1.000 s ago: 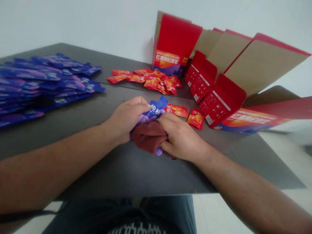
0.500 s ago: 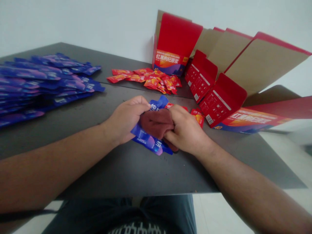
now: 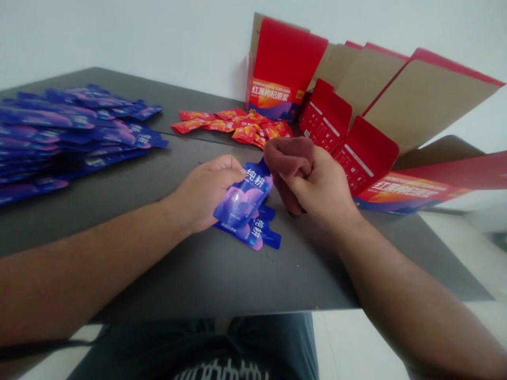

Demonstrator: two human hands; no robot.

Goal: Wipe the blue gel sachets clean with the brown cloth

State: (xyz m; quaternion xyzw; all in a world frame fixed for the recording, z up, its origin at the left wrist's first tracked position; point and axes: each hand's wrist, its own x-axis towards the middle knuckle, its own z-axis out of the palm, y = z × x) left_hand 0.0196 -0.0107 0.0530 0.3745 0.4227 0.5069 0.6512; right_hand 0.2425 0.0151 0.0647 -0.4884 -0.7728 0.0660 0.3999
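My left hand (image 3: 209, 192) is closed on the left side of a blue and purple sachet (image 3: 243, 198), its thumb on top near the printed end. Beneath that sachet, more blue sachets (image 3: 259, 235) lie on the table, partly covered. A folded brown cloth (image 3: 289, 158) is gripped in my right hand (image 3: 327, 184), raised at the upper right end of the sachet. Part of the cloth hangs down below the fingers, and it overlaps the sachet's tip.
A large heap of blue sachets (image 3: 79, 126) fills the table's left. Small red sachets (image 3: 237, 125) lie at the back, before an upright red box (image 3: 275, 74). More open boxes (image 3: 420, 190) with raised flaps line the right. The dark table's (image 3: 222, 290) front edge is near my lap.
My right hand and the brown cloth have moved up and to the right, off the sachet's face, so its print shows. My left hand keeps its hold.
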